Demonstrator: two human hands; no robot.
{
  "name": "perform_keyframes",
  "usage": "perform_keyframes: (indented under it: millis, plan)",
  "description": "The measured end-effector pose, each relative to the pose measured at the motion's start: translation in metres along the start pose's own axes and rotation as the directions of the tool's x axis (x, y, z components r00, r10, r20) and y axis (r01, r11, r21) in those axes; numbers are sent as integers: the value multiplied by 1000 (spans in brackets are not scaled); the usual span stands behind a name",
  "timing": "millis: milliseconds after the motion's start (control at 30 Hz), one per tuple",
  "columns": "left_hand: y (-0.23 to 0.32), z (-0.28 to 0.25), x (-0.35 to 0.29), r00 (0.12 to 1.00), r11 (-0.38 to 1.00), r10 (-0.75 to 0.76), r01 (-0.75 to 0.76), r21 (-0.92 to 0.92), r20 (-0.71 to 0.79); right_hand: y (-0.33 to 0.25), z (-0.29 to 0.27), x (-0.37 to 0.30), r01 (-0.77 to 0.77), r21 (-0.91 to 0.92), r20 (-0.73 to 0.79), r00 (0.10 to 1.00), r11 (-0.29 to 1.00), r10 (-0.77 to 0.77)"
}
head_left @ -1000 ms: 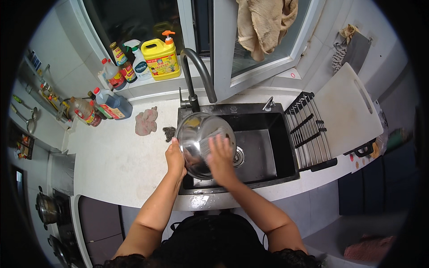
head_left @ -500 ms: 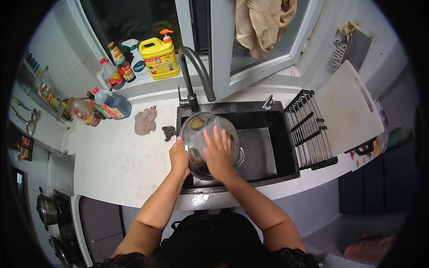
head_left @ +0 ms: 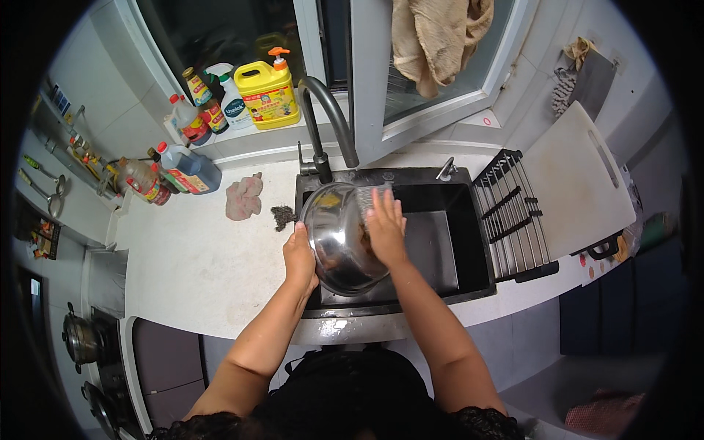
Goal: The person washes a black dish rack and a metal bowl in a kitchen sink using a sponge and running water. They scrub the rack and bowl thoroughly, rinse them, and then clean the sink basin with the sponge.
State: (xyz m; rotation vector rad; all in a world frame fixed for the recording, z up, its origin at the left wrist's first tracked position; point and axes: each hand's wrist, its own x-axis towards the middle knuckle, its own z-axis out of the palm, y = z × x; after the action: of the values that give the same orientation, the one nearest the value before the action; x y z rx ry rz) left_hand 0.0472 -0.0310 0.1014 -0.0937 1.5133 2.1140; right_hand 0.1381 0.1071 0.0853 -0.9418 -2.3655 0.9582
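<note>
Over the left part of the dark sink (head_left: 488, 286), a shiny round metal bowl (head_left: 339, 242) is held with its rounded outside facing up. My left hand (head_left: 299, 260) grips its left edge, thumb on the outside and the other fingers mostly hidden. At the bowl's right side lies my right hand (head_left: 387, 229), its fingers stretched out against the surface. Near those fingertips shows a pale streaky patch (head_left: 372, 196); whether it is water, a reflection or a cloth I cannot tell. The dark curved faucet (head_left: 330, 110) stands behind the bowl.
Left of the sink lie a dark scouring pad (head_left: 283, 217) and a pinkish rag (head_left: 243, 198). Bottles and a yellow detergent jug (head_left: 268, 95) line the back. To the right are a drying rack (head_left: 513, 213) and a white cutting board (head_left: 579, 183).
My right hand has slid from the middle of the bowl to its right side. The left hand keeps its grip on the edge. The whole view has shifted slightly.
</note>
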Motion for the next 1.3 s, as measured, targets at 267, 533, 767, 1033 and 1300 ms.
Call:
perform_keyframes:
  millis: [267,533,767,1033,1300]
  plan:
    - [-5,-3,7,998,1000,-26,26,12,-50,-26,7,-35,160,160,71,982,974,-173]
    - [7,-11,13,999,999,-28,29,38,-27,-24,7,-64,127,185,69,988,975,-142]
    - [-6,-7,5,998,998,-57,57,-1,-6,-30,-7,-25,24,230,74,996,973,-42]
    - [-12,-14,4,994,994,-102,103,28,-45,-5,9,-34,-47,368,96,995,929,12]
    - [-13,-18,10,991,993,-112,114,28,-69,5,7,-74,-96,269,144,988,958,59]
